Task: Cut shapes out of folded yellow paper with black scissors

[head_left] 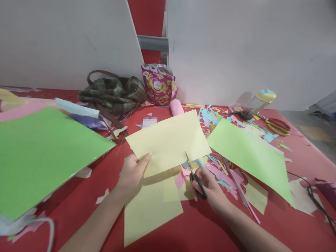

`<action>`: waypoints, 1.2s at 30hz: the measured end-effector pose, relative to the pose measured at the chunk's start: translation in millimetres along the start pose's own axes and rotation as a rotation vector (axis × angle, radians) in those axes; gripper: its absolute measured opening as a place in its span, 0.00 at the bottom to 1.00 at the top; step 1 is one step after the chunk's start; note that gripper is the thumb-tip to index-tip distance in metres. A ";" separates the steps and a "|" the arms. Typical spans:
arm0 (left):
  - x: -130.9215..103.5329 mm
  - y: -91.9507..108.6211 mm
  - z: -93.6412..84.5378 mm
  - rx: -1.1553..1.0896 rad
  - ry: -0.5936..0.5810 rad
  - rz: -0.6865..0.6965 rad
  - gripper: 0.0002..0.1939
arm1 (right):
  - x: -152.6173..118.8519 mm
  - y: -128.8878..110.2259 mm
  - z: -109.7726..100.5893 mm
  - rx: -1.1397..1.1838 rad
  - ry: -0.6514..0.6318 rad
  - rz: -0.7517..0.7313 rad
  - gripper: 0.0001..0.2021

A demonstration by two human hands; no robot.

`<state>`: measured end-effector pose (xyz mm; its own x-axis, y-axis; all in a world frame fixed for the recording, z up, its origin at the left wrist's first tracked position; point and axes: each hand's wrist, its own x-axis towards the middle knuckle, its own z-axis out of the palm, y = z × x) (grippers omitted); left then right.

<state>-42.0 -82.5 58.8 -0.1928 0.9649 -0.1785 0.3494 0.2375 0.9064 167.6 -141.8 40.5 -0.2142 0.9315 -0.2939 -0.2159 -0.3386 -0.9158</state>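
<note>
My left hand [133,172] grips the lower left edge of a pale yellow paper sheet [168,141], holding it lifted above the red table [204,227]. My right hand [208,188] holds black-handled scissors [193,173], whose blades point up into the sheet's lower edge. Under the sheet lies another pale yellow paper [149,208], flat on the table.
A large green sheet [42,154] covers the left, a light green sheet [252,155] lies right. Coloured paper scraps [225,175] litter the middle right. Behind stand a plaid bag [112,92], a snack packet [158,84], a pink roll [176,106], a tipped jar [258,101] and yellow-handled scissors [277,126]. Black cable [319,204] at right.
</note>
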 end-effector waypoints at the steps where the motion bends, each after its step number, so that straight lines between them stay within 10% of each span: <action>1: -0.3 0.9 0.0 -0.005 -0.015 -0.009 0.17 | -0.1 0.8 -0.7 0.006 -0.011 0.004 0.15; 36: -2.0 3.7 0.3 0.041 -0.082 -0.005 0.14 | 1.6 4.9 -3.6 0.057 -0.010 0.004 0.16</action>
<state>-40.0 -83.5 62.5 -0.1197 0.9693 -0.2150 0.3865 0.2449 0.8892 169.6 -141.5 34.6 -0.2248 0.9290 -0.2940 -0.2692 -0.3492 -0.8976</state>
